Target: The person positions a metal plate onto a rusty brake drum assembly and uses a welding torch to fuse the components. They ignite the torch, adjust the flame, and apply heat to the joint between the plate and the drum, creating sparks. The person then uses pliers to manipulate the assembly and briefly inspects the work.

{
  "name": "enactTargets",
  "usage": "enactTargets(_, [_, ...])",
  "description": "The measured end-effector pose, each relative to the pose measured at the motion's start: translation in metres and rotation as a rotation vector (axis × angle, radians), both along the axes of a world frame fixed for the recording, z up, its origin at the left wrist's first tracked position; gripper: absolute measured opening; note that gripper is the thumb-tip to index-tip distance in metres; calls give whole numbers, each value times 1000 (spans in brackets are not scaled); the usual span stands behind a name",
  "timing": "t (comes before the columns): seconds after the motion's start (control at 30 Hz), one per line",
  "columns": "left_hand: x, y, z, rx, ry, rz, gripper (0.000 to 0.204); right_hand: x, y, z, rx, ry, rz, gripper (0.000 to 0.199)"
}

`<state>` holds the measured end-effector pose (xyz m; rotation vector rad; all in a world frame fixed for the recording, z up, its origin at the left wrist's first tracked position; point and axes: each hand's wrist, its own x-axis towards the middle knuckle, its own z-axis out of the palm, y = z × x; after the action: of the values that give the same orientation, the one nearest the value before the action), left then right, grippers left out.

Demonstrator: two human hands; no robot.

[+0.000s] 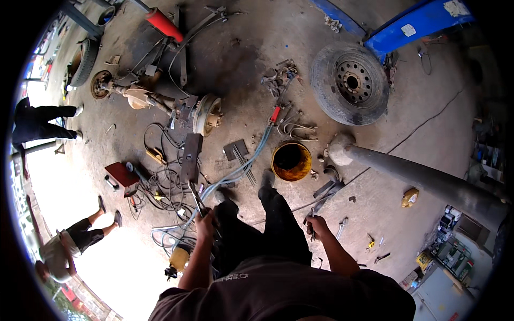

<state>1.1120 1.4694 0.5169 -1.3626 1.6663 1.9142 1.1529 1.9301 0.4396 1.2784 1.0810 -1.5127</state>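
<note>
We see our left hand (204,218) clamped around a long, thin metal tool (196,199) whose shaft runs up and away from the knuckles toward a flat dark steel plate (191,150) lying just beyond it. Our right hand (317,224) is closed on a short, slim metal rod (312,223) held roughly upright. Between the two hands stand our dark trousered legs on the stained, gritty concrete floor (251,59). Just ahead of the right hand sits a round yellow bucket (291,160) with a dark hollow; a chrome wrench (341,227) lies close to its right. Tangled cables (166,187) spread beside the left hand.
</note>
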Motion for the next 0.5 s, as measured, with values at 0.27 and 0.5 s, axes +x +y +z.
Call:
enactTargets(0.27, [-98,0,131,-25,190,27,15,97,103,-18,396,-121,200,21])
enactTargets(0.5, [-178,-7,176,-39,263,-4,11,129,159,-107,468,592,1172,24])
